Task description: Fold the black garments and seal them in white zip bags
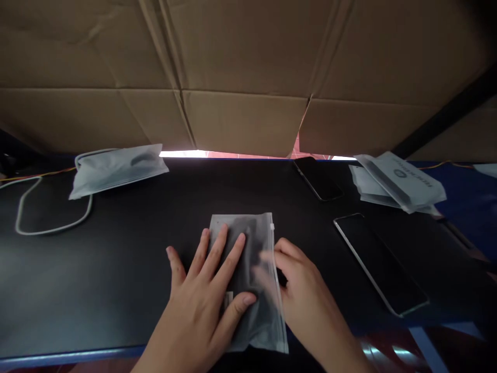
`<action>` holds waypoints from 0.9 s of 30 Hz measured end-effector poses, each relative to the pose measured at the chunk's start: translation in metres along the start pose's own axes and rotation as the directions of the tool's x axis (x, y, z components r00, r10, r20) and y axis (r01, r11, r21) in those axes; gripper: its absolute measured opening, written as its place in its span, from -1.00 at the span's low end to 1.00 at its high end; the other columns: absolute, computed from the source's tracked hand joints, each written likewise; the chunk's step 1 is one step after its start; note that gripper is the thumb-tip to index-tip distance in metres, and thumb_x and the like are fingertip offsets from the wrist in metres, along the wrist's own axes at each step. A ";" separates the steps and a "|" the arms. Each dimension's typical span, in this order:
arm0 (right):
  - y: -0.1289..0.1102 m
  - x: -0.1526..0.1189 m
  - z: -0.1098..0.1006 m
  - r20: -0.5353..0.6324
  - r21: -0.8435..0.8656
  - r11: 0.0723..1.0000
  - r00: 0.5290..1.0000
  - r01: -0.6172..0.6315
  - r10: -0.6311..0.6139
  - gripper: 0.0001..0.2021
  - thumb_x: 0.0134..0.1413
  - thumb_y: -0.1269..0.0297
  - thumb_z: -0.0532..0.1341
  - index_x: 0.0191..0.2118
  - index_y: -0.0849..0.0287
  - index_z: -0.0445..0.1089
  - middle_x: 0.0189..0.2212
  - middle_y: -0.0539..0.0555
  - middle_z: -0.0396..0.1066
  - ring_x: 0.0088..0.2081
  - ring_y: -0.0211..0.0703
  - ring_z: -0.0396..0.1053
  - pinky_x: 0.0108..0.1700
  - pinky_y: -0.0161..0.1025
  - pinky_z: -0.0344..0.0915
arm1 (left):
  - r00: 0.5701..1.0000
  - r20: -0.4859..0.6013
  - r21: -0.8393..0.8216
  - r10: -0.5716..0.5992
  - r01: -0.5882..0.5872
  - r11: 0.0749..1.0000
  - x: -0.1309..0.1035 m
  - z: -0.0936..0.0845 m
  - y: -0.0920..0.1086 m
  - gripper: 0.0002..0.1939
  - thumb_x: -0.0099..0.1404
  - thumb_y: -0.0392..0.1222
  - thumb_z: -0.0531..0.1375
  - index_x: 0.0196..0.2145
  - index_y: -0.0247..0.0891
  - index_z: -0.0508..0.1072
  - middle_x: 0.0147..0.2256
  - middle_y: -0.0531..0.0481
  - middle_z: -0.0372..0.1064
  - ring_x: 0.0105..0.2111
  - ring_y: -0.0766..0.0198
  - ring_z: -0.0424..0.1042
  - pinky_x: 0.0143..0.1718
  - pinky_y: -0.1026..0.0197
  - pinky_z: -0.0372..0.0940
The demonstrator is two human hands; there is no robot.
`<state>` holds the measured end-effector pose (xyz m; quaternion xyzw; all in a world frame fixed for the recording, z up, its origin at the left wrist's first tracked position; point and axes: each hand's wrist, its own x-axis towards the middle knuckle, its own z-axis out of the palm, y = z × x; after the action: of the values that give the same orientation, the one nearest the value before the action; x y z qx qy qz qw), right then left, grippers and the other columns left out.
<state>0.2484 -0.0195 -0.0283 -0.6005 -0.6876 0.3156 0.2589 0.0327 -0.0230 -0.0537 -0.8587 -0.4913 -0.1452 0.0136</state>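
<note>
A frosted zip bag (pixel 248 331) with a white slider on its right edge lies on the black table. My left hand (pixel 205 290) rests flat on the bag, fingers spread, pressing it down. At the bag's right-hand opening, my right hand (pixel 306 290) has its thumb and a finger reaching inside; they show blurred through the plastic, stretched and slightly apart. Its other fingers are curled by the bag's edge. A small white label (pixel 228 299) shows beside my left thumb. Whatever else is inside the bag I cannot make out.
A black phone (pixel 318 178) and a larger one with a silver edge (pixel 380 264) lie to the right. Printed pouches (pixel 411 181) are stacked at the back right. Another frosted pouch (pixel 120 168) lies back left over a white cable (pixel 54 230). Cardboard (pixel 248 122) walls the far side.
</note>
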 end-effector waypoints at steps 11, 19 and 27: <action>0.023 -0.008 -0.062 0.103 0.485 0.870 0.994 -0.086 0.041 -0.73 0.42 -0.05 0.33 -0.25 -0.01 0.59 -0.28 -0.04 0.34 -0.31 -0.22 0.36 -0.29 -0.29 0.35 | 0.967 0.046 0.155 -0.252 0.242 0.958 -0.012 0.003 -0.039 -0.26 0.61 0.27 0.00 0.60 0.06 0.01 0.53 -0.17 0.09 0.50 -0.67 -0.02 0.14 -1.05 -0.26; 0.055 -0.011 -0.071 -0.216 0.003 0.994 0.971 -0.105 0.103 -0.81 0.42 0.02 0.29 -0.09 -0.06 0.60 -0.15 0.04 0.57 -0.14 -0.02 0.56 -0.14 -0.14 0.52 | 0.958 -0.015 0.112 -0.287 0.287 0.951 -0.027 -0.031 -0.120 -0.43 0.57 0.17 0.13 0.45 0.15 0.29 0.53 -0.13 0.15 0.47 -0.75 0.03 0.12 -1.07 -0.19; 0.065 -0.016 -0.054 -0.169 0.102 0.974 0.961 -0.202 0.218 -0.59 0.51 -0.12 0.16 0.21 -0.05 0.54 -0.34 0.00 0.56 -0.36 -0.11 0.55 -0.39 -0.24 0.44 | 0.987 -0.158 -0.319 -0.027 -0.026 0.948 0.022 -0.046 0.017 -0.70 0.58 -0.19 0.15 0.20 -0.04 0.49 -0.04 -0.05 0.55 -0.14 0.16 0.61 -0.15 0.15 0.56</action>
<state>0.3339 -0.0238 -0.0403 -0.6845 -0.5800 0.3147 0.3097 0.0472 -0.0210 -0.0021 -0.8349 -0.4588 -0.2916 -0.0862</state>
